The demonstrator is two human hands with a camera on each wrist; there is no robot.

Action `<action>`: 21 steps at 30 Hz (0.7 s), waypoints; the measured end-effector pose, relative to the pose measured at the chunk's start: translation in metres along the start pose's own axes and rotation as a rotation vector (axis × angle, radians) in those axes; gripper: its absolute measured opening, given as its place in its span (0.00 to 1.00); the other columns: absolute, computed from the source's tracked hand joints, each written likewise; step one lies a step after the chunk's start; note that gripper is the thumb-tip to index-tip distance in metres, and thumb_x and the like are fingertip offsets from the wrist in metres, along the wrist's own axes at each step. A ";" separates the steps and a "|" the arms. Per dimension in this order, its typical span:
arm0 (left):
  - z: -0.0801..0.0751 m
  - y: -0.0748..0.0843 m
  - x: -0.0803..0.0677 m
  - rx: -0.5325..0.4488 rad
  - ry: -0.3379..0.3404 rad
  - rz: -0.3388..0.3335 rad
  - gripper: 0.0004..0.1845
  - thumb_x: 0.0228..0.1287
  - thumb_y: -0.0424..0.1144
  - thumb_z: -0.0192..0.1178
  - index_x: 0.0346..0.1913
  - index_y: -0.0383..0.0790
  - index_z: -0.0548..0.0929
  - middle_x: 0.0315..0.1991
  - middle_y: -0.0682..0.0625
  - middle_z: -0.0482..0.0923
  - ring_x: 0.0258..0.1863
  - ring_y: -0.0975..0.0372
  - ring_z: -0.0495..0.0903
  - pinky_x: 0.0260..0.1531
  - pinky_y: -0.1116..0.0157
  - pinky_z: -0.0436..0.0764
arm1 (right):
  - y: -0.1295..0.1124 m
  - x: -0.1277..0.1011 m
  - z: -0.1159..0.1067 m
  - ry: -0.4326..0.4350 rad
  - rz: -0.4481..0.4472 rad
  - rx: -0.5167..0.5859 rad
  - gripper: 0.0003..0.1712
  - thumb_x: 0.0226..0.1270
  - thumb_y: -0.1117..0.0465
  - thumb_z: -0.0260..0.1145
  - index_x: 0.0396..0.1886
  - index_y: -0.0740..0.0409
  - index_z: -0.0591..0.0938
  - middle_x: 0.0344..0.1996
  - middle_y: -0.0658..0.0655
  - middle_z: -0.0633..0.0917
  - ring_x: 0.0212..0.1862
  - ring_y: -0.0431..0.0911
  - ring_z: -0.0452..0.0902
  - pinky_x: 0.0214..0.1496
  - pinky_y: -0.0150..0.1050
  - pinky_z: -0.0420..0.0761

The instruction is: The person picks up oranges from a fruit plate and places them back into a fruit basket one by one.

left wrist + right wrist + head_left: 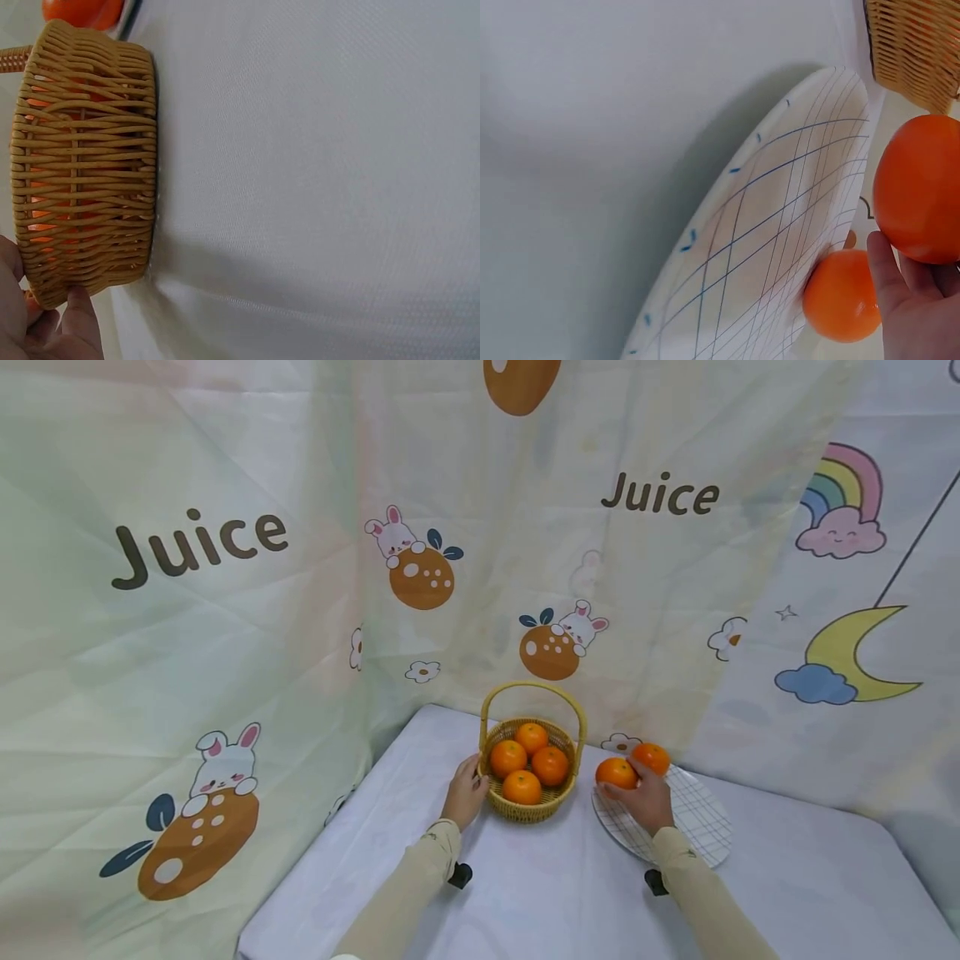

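Observation:
A wicker basket [522, 812] with a tall arched handle stands on the table and holds several oranges [521, 787]. At its left side my left hand [465, 793] grips the rim and wall, thumb and fingers seen on the weave [90, 172] in the left wrist view. My right hand [648, 799] holds one orange [617, 773] over the left edge of a white plate [705, 818] with a blue grid pattern. Behind that hand, a second orange [843, 296] lies on the plate. In the right wrist view, the held orange hides part of my fingers.
A white cloth covers the table [540, 893]. Printed fabric curtains [480, 635] hang close behind the basket and plate, and another printed curtain [187, 677] hangs along the left side.

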State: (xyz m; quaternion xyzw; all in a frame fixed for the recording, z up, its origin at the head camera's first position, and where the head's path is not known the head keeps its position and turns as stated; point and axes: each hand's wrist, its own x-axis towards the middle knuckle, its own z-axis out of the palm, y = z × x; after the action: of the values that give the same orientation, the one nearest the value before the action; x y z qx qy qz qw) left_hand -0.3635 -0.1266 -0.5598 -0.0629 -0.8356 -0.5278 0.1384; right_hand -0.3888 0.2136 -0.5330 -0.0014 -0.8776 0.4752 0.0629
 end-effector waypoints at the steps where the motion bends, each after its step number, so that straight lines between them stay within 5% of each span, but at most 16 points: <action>1: 0.000 0.000 0.000 0.000 0.000 -0.004 0.27 0.72 0.31 0.52 0.72 0.29 0.62 0.70 0.36 0.60 0.65 0.48 0.68 0.59 0.57 0.76 | 0.000 -0.002 -0.001 -0.005 0.003 0.002 0.51 0.57 0.49 0.75 0.75 0.61 0.61 0.67 0.67 0.68 0.61 0.63 0.65 0.66 0.61 0.68; 21: -0.003 0.002 0.000 0.017 -0.011 -0.012 0.28 0.73 0.32 0.52 0.72 0.30 0.62 0.70 0.38 0.60 0.66 0.50 0.68 0.60 0.58 0.75 | -0.013 -0.024 -0.006 0.000 -0.111 -0.059 0.51 0.52 0.41 0.76 0.71 0.60 0.68 0.66 0.66 0.71 0.57 0.61 0.70 0.60 0.57 0.76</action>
State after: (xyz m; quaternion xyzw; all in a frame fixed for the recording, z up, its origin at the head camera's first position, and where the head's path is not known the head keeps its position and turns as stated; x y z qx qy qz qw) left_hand -0.3624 -0.1286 -0.5564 -0.0595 -0.8411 -0.5213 0.1313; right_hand -0.3636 0.2100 -0.5212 0.0454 -0.8900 0.4449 0.0891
